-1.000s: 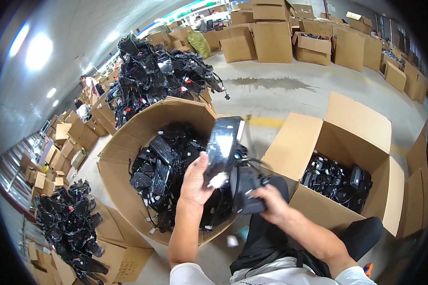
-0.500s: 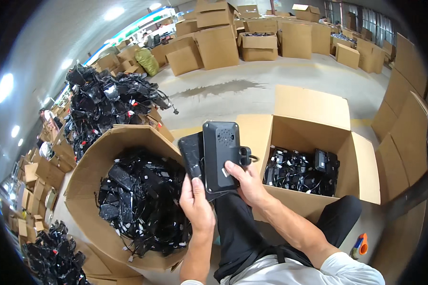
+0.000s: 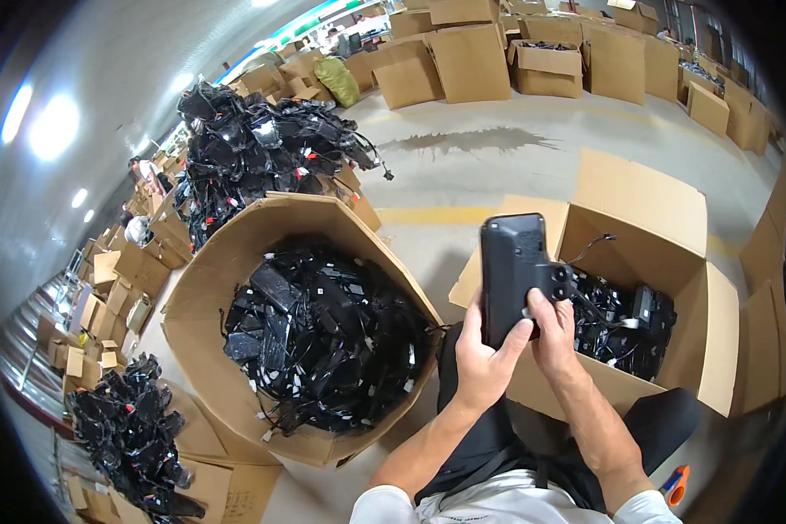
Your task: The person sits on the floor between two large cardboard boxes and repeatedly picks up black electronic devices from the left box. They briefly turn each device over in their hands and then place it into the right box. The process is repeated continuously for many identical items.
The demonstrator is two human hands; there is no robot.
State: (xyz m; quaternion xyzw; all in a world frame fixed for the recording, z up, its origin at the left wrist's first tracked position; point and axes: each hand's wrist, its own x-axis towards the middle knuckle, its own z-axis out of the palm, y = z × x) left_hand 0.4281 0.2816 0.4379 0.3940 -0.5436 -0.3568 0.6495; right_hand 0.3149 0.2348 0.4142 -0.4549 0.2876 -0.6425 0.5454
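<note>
The left hand (image 3: 485, 360) grips the lower left edge of a black device (image 3: 511, 262); the right hand (image 3: 552, 332) closes on its lower right. The device rises just beyond both thumbs. It looks stiff, fairly light, and its smooth casing perhaps slippery; the side edges seem the safest hold, sparing the round fittings (image 3: 557, 278) beyond the right thumb.

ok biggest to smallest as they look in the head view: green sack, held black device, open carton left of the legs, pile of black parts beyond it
open carton
pile of black parts
held black device
green sack, though it's farthest away
</note>
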